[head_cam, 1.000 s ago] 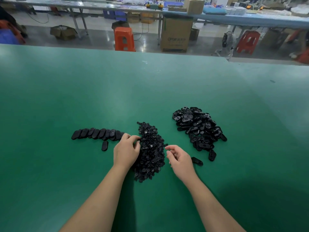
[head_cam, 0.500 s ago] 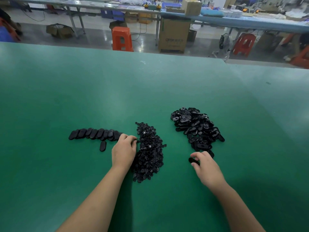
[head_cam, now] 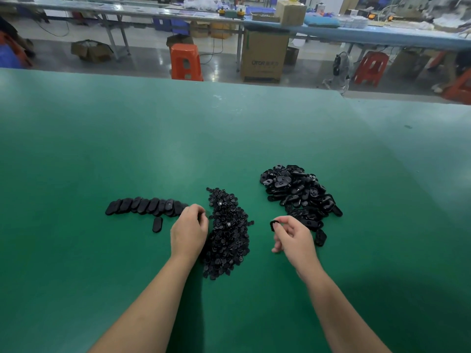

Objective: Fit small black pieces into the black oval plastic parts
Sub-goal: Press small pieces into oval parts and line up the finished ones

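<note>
Orange stool [head_cam: 186,61], cardboard box [head_cam: 264,56] beyond green table [head_cam: 127,138]

At frame centre on the green table [head_cam: 102,149], the right hand [head_cam: 295,238] is pinching a black oval plastic part [head_cam: 273,225] while the left hand [head_cam: 189,231] is resting curled beside the heap of small black pieces [head_cam: 226,233], its grasp being unclear.

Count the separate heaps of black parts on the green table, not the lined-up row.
2. A heap of small pieces sits between the hands; a heap of oval parts lies beyond the right hand. Nothing seems hidden.
</note>
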`<action>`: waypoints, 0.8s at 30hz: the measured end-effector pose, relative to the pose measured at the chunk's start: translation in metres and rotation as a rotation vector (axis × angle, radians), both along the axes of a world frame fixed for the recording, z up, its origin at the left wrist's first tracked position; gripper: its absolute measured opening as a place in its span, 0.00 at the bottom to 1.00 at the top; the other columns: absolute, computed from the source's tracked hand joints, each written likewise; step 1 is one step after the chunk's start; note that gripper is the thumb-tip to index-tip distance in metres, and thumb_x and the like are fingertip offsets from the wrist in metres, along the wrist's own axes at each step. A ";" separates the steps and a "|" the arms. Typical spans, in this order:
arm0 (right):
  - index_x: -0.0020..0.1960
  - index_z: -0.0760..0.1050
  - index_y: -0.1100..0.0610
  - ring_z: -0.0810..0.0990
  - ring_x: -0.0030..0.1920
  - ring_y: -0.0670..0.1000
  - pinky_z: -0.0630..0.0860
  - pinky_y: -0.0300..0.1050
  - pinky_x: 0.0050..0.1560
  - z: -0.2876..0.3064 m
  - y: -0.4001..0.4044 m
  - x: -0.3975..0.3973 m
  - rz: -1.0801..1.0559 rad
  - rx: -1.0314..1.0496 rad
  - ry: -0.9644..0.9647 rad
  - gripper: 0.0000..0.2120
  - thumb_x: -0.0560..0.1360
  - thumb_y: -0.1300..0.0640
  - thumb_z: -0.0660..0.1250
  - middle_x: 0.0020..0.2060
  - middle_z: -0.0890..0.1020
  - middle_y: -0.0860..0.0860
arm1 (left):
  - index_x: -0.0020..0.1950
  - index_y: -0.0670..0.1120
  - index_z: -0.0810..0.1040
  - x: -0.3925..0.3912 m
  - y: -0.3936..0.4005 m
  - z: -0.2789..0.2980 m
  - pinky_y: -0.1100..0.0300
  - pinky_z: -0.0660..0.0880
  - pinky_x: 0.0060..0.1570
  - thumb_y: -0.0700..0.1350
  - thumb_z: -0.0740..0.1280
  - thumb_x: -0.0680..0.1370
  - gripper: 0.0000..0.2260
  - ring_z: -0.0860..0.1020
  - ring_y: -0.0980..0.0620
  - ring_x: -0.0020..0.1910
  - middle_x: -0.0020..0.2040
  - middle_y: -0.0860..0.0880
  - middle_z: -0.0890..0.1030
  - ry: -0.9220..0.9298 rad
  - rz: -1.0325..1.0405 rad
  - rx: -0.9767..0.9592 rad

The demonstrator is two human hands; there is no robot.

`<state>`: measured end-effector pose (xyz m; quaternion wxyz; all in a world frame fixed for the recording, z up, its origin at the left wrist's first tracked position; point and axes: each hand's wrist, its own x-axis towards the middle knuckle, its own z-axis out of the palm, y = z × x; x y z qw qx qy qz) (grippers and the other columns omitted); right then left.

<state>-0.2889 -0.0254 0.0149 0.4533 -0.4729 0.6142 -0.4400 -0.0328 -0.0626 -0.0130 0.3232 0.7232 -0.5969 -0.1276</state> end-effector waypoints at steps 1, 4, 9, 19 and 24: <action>0.50 0.81 0.53 0.81 0.33 0.50 0.83 0.47 0.38 -0.001 -0.001 0.004 0.007 -0.006 -0.045 0.10 0.82 0.63 0.62 0.36 0.83 0.52 | 0.50 0.48 0.77 0.000 0.000 0.000 0.57 0.72 0.37 0.44 0.64 0.81 0.03 0.77 0.54 0.37 0.44 0.54 0.79 0.009 0.010 -0.012; 0.50 0.82 0.56 0.86 0.43 0.54 0.83 0.46 0.39 -0.003 -0.003 0.013 -0.003 -0.012 -0.146 0.13 0.83 0.66 0.59 0.43 0.86 0.54 | 0.48 0.47 0.78 0.000 0.002 0.000 0.59 0.69 0.33 0.42 0.67 0.80 0.02 0.75 0.57 0.31 0.41 0.54 0.81 0.028 0.028 -0.039; 0.58 0.74 0.53 0.86 0.42 0.53 0.83 0.46 0.47 -0.011 -0.002 0.025 -0.053 -0.059 -0.111 0.10 0.81 0.65 0.67 0.42 0.86 0.54 | 0.51 0.46 0.81 0.000 0.003 0.001 0.58 0.75 0.38 0.41 0.68 0.79 0.03 0.77 0.55 0.37 0.44 0.53 0.82 0.034 -0.008 -0.074; 0.52 0.72 0.49 0.87 0.43 0.45 0.78 0.36 0.45 -0.014 0.007 0.031 -0.165 -0.079 -0.018 0.05 0.82 0.59 0.66 0.43 0.87 0.47 | 0.56 0.46 0.84 0.001 0.001 0.000 0.58 0.76 0.42 0.41 0.67 0.81 0.07 0.78 0.55 0.41 0.47 0.52 0.83 0.051 -0.036 -0.107; 0.51 0.71 0.48 0.87 0.41 0.44 0.77 0.39 0.43 -0.017 0.005 0.029 -0.148 -0.058 0.027 0.03 0.83 0.55 0.64 0.43 0.87 0.40 | 0.56 0.44 0.83 0.001 0.001 0.002 0.63 0.72 0.44 0.41 0.67 0.81 0.07 0.77 0.56 0.42 0.47 0.52 0.82 0.086 -0.022 -0.103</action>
